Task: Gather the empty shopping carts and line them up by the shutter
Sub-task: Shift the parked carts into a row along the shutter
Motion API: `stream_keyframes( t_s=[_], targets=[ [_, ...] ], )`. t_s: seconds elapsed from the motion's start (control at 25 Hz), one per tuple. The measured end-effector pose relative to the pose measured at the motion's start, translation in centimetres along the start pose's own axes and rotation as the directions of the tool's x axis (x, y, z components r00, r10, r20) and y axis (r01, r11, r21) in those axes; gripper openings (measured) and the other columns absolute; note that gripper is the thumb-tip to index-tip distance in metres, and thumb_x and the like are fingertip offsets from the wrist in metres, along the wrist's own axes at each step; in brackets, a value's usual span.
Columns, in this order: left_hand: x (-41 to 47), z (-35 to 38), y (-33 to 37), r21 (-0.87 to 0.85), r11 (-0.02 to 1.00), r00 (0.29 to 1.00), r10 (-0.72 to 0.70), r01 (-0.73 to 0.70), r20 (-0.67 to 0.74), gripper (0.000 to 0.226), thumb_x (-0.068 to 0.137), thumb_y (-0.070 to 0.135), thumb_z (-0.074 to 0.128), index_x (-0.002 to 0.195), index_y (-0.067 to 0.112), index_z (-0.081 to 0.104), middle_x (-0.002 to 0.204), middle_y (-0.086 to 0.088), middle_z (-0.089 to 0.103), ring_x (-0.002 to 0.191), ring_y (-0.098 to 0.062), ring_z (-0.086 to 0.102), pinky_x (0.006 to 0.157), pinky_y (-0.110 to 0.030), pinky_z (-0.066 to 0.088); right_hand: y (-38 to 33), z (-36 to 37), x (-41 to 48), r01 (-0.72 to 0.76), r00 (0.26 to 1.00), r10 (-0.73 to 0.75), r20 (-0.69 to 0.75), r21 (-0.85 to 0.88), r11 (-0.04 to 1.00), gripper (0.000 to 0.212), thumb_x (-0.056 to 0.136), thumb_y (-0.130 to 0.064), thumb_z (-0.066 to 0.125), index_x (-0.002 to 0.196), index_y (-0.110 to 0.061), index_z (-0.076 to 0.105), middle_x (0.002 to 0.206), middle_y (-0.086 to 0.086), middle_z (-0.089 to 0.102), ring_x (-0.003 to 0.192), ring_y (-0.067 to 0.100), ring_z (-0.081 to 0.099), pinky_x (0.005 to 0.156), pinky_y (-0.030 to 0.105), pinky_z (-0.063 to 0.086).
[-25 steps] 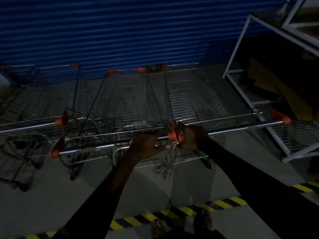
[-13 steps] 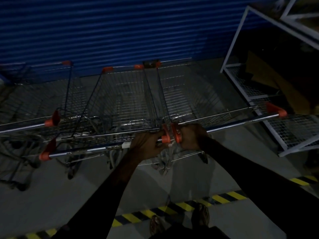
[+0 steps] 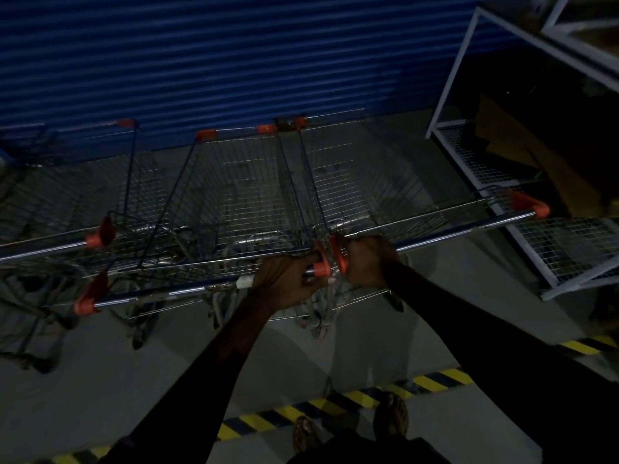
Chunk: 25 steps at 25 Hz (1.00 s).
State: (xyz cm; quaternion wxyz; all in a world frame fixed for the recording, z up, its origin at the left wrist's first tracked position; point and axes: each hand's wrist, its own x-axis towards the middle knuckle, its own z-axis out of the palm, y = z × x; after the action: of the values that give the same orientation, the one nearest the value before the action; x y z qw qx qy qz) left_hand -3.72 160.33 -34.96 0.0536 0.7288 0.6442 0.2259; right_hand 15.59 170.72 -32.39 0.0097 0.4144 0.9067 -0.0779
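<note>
Three wire shopping carts stand side by side with their noses at the blue shutter [image 3: 217, 61]. My left hand [image 3: 284, 283] grips the right end of the middle cart's handle bar [image 3: 167, 293], beside its orange end cap. My right hand [image 3: 366, 261] grips the left end of the right cart's handle bar [image 3: 462, 229]. The middle cart's basket [image 3: 234, 195] and the right cart's basket [image 3: 361, 189] look empty. A third cart [image 3: 67, 209] stands to the left, slightly further back from me.
A white metal rack [image 3: 469, 162] with mesh shelves stands at the right, close to the right cart's handle end. Yellow and black hazard tape [image 3: 335, 406] runs across the grey floor by my feet. Another cart frame shows dimly at the far left.
The two carts rolled slightly forward toward the shutter and shifted a little left in view. Both hands kept their hold on the handle bars.
</note>
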Motion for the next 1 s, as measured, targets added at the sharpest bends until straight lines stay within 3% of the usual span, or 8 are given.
stream_keyframes(
  t_s=[0.12,0.32,0.52,0.72,1.0],
  targets=[
    [0.0,0.0,-0.1,0.003,0.999,0.999,-0.033,0.033,0.039,0.066,0.078,0.088,0.051,0.127,0.046,0.062,0.113,0.01,0.075,0.1,-0.012,0.072,0.089,-0.029,0.056,-0.2,0.1,0.0,-0.007,1.0,0.007,0.005,-0.005,1.0,0.078,0.078,-0.051,0.063,0.15,-0.036,0.037,0.107,0.001,0.076,0.098,0.03,0.073,0.085,0.037,0.059],
    [0.2,-0.3,0.1,0.001,1.0,0.999,-0.024,0.024,0.036,0.06,0.081,0.076,0.064,0.128,0.04,0.066,0.116,0.008,0.075,0.102,-0.014,0.071,0.089,-0.023,0.05,-0.4,-0.4,-0.8,0.057,0.998,-0.057,0.005,-0.035,0.998,0.069,0.088,-0.05,0.063,0.151,-0.033,0.042,0.12,0.002,0.073,0.109,0.03,0.069,0.09,0.035,0.054],
    [0.4,-0.8,0.3,0.06,0.998,0.99,-0.013,0.005,0.139,0.058,0.088,0.068,0.054,0.129,0.028,0.063,0.112,0.001,0.073,0.1,-0.021,0.069,0.088,-0.034,0.054,-1.1,-0.2,-1.0,0.012,0.999,-0.013,-0.043,-0.035,0.999,0.072,0.084,-0.052,0.065,0.151,-0.035,0.042,0.113,0.005,0.075,0.102,0.034,0.071,0.088,0.037,0.055],
    [-0.2,-0.3,0.3,0.029,0.999,0.999,-0.036,0.035,0.032,0.063,0.081,0.083,0.056,0.13,0.044,0.061,0.108,0.005,0.077,0.096,-0.02,0.073,0.084,-0.033,0.057,-1.1,0.4,-0.8,-0.019,0.998,0.019,-0.057,-0.001,1.0,0.073,0.08,-0.059,0.067,0.146,-0.04,0.043,0.108,0.003,0.075,0.103,0.031,0.071,0.091,0.036,0.055],
    [-0.3,0.1,0.5,0.088,0.994,0.998,-0.064,0.063,0.008,0.07,0.079,0.087,0.046,0.13,0.042,0.062,0.104,-0.001,0.077,0.094,-0.027,0.073,0.083,-0.035,0.054,-0.9,1.6,-0.6,-0.083,0.995,0.086,-0.049,0.065,0.994,0.081,0.075,-0.063,0.072,0.147,-0.04,0.044,0.113,0.004,0.074,0.108,0.031,0.069,0.094,0.034,0.053]
  ],
)
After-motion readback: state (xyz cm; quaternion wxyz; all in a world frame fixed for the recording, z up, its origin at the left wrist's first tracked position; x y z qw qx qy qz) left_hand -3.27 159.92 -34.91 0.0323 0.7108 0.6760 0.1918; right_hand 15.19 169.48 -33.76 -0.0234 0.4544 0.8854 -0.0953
